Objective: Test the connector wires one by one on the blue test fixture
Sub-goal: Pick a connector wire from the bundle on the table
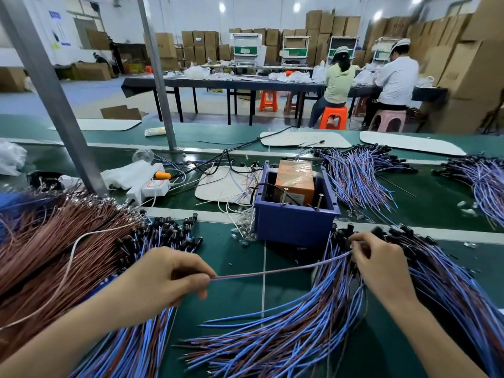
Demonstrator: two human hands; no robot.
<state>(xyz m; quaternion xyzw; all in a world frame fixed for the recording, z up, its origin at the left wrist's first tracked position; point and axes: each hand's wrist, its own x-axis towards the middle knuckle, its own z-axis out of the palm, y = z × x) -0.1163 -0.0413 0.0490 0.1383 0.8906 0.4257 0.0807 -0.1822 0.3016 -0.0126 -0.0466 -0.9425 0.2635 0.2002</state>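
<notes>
One blue-and-red connector wire (pixel 278 272) stretches taut between my two hands above the green bench. My left hand (pixel 166 276) pinches its bare end between thumb and forefinger. My right hand (pixel 381 266) pinches the other end, where black connectors lie, at the top of the right-hand wire pile (pixel 313 331). The blue test fixture (pixel 296 216), an open blue box with an orange block and two upright pins inside, stands just behind the wire. A second pile of wires with black connectors (pixel 131 241) lies under my left arm.
More wire bundles (pixel 360 173) lie behind and right of the fixture. A white power strip (pixel 151 186), loose cables and clear LEDs (pixel 242 230) sit left of it. A grey post (pixel 62 110) rises at left. Two people work at a far table.
</notes>
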